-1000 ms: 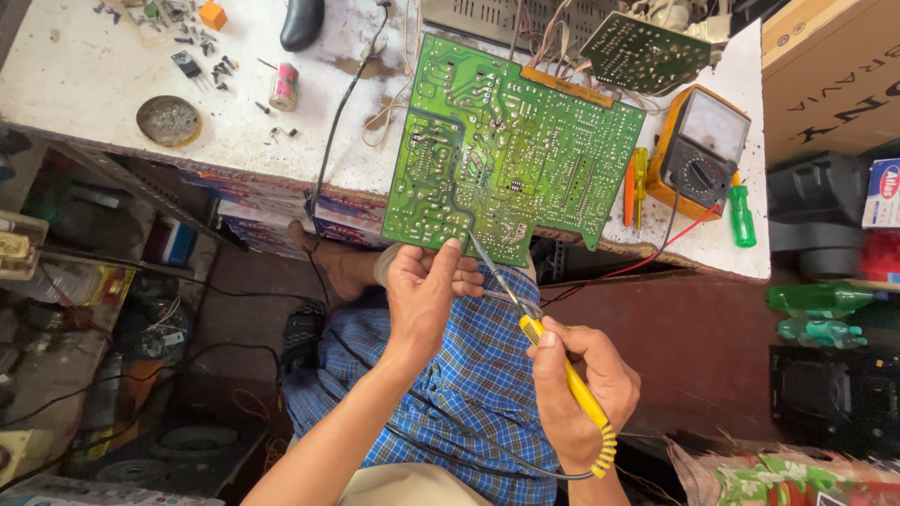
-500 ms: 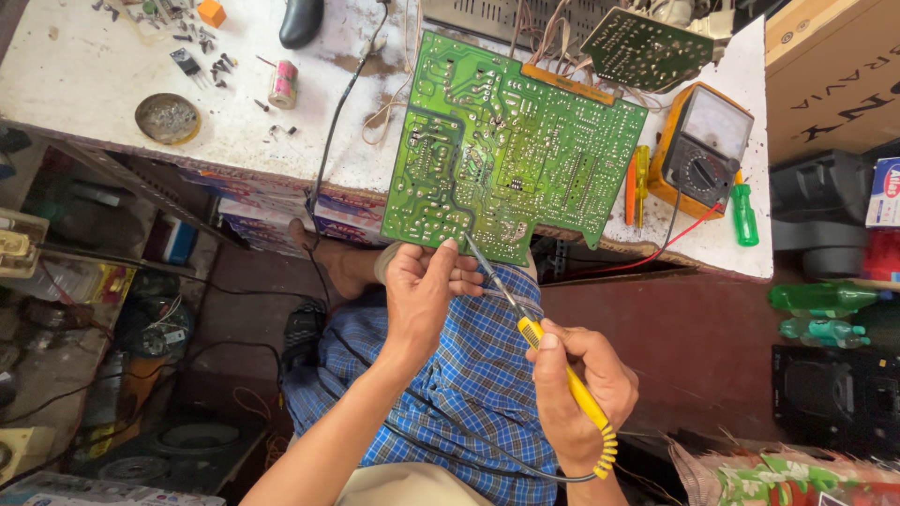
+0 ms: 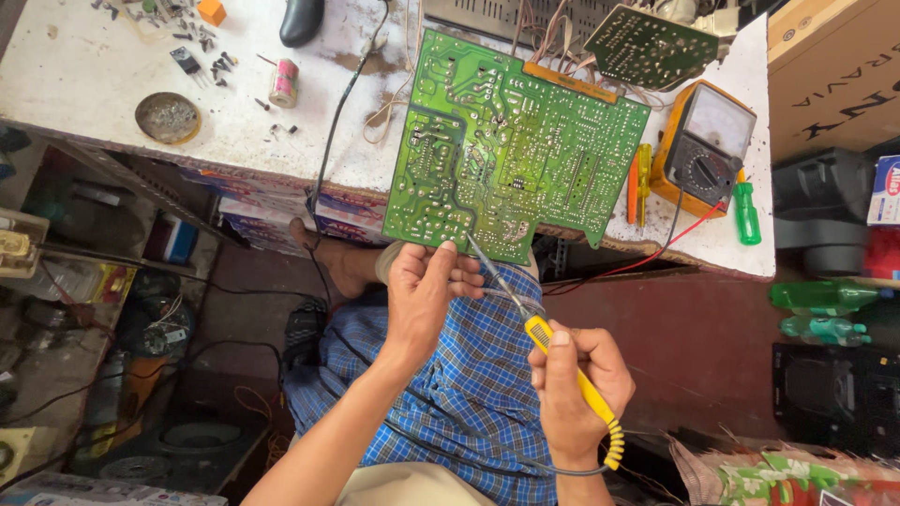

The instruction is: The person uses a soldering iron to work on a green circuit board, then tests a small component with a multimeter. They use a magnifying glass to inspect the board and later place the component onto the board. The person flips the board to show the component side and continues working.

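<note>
**Soldering iron tip meeting the lower edge of a green circuit board**

The left hand (image 3: 424, 298) is pinching the bottom edge of a green circuit board (image 3: 511, 150), its grip clenched on the board with the thumb on the solder side. The board is standing tilted over the near edge of the desk (image 3: 112, 94), solder side facing the camera, its upper part leaning over the desk top. The right hand (image 3: 574, 389) is grasping a yellow-handled soldering iron (image 3: 553, 351), fingers wrapped around the handle, and the metal tip is touching the board's lower edge just beside the left thumb. A coiled yellow strain relief is showing below the right hand.

At the desk's right edge an analogue multimeter (image 3: 705, 141) in an orange case is lying near the board, with a green screwdriver (image 3: 746, 212) beside it. Toward the far left corner a round tin (image 3: 167, 116) and loose small components are lying well apart from the board. A second, darker circuit board (image 3: 652, 45) is resting at the far edge.
</note>
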### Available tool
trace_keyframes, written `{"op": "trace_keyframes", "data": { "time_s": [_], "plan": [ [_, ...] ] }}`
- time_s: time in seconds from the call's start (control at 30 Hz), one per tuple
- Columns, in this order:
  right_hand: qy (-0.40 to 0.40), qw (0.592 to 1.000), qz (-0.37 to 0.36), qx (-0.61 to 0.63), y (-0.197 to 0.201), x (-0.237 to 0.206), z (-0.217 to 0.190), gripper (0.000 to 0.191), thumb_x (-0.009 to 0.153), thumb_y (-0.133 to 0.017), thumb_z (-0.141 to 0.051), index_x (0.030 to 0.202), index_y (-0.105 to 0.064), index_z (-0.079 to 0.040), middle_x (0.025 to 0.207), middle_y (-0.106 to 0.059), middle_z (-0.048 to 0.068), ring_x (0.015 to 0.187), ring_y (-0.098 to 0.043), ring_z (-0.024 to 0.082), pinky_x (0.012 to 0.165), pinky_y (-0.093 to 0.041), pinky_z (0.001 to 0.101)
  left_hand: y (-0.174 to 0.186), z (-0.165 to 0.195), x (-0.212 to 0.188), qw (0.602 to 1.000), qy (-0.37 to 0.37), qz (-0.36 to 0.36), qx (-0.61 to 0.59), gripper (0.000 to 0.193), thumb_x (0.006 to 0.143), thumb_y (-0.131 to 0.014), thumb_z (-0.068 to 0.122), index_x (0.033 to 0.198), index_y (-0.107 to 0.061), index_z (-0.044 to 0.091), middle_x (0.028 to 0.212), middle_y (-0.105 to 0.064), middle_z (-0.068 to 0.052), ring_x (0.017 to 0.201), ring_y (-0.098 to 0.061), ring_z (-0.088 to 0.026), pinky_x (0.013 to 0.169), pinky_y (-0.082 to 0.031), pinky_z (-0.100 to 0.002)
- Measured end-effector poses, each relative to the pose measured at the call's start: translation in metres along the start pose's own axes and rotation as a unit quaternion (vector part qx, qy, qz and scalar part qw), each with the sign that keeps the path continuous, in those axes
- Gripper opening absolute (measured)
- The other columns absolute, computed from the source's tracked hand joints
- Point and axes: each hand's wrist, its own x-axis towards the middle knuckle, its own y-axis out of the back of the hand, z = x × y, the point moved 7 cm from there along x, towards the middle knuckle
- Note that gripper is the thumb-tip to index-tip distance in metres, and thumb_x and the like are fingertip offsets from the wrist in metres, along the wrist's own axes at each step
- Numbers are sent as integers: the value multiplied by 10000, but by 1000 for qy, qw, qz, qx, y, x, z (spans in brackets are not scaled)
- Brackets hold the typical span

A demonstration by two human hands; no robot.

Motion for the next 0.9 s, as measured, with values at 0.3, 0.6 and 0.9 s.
{"op": "trace_keyframes", "data": {
  "time_s": [0.3,0.6,0.9],
  "plan": [
    [114,987,-20,-115,-9,-10,-30,99,988,-639,-73,986,-668,22,794,-711,75,631,-620,60,574,-523,217,3,0,0,1000,-1,-7,5,181,1041,-570,163,1040,-574,-18,876,-706,-151,698,-715,-199,618,-625,-340],
    [125,982,-30,-140,-14,-9,-34,92,985,-652,-73,967,-680,13,758,-712,63,618,-618,55,565,-519,212,3,1,0,1000,-1,-11,2,175,1045,-566,159,1040,-573,-15,872,-702,-145,697,-710,-195,615,-621,-337],
    [200,958,-58,-199,-23,-8,-55,68,940,-672,-19,972,-673,41,853,-726,88,673,-631,63,604,-527,212,5,-3,1,1000,-1,-3,-2,186,1039,-580,165,1016,-573,-20,861,-709,-150,690,-716,-198,607,-623,-342]
  ]
}}
